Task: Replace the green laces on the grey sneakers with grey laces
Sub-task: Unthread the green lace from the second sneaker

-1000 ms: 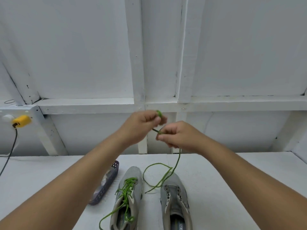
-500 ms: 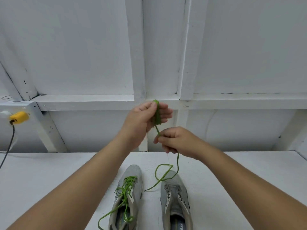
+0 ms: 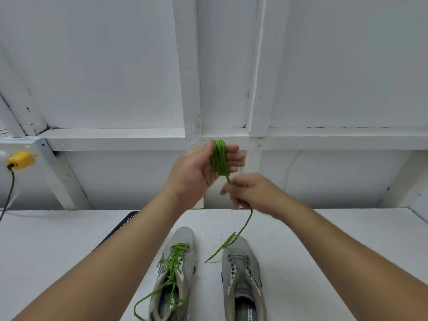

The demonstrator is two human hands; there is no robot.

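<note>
- A yellow plastic plug (image 3: 20, 160) with a dark cable sat in a wall fitting at the far left, well apart from the work.
- The rim of a dark mesh basket (image 3: 120, 227) showed on the white counter (image 3: 46, 251), mostly hidden behind the left forearm.
- The left grey knit sneaker (image 3: 179, 242) stood on the counter with its bright green lace (image 3: 172, 266) threaded but loosened, one end trailing off toward the near edge.
- The left hand (image 3: 196, 172) was raised above the counter, its fingers (image 3: 234, 156) nearly straight and wound round with a coil of the removed green cord lace (image 3: 220, 158), the thumb lying against the coil.
- The right hand (image 3: 252, 193) sat just below and beside it, its fingers pinching the strand that led down from the coil; the hand was blurred, so the exact grip could not be told.
- The tail of that lace hung from the right hand and its end lay across the toe of the right grey knit sneaker (image 3: 243, 269), whose eyelets were bare.
- No grey laces were in view; they may have been in the basket, but this could not be told.
- Risks, as a judgement: the coil could slide off the straight fingers if the thumb eased; a loose tail could drag over the right sneaker's toe and nudge it; uneven tension from the right hand could leave slack loops that tangle; the left sneaker's trailing end could catch a forearm.
</note>
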